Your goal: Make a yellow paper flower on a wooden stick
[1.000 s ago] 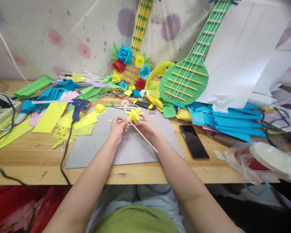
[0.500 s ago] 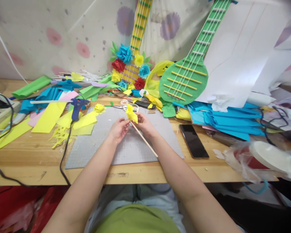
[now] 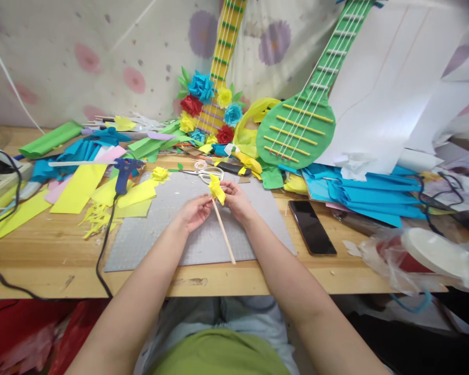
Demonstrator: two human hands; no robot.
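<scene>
Over the grey cutting mat [image 3: 140,245], a yellow paper flower [image 3: 217,189] sits at the upper end of a thin wooden stick [image 3: 224,232]. The stick slants down toward the mat's front edge. My left hand [image 3: 197,211] pinches at the base of the flower, where it meets the stick. From the right, my right hand [image 3: 236,200] has its fingers closed on the flower's petals. Scissors with white handles [image 3: 209,174] lie just behind the flower. A finished yellow paper rose [image 3: 160,175] rests at the mat's back left.
A blue hot glue gun [image 3: 123,174] with its cord lies left among yellow paper strips [image 3: 80,190]. A phone [image 3: 312,227] is to the right. Behind lean a green paper lute [image 3: 297,130] and a yellow one with flowers [image 3: 217,67]. Blue crepe paper [image 3: 367,190] lies back right.
The stick has swung so its lower end moved left, and the flower has turned and shifted slightly right and down. Both hands keep hold near it.
</scene>
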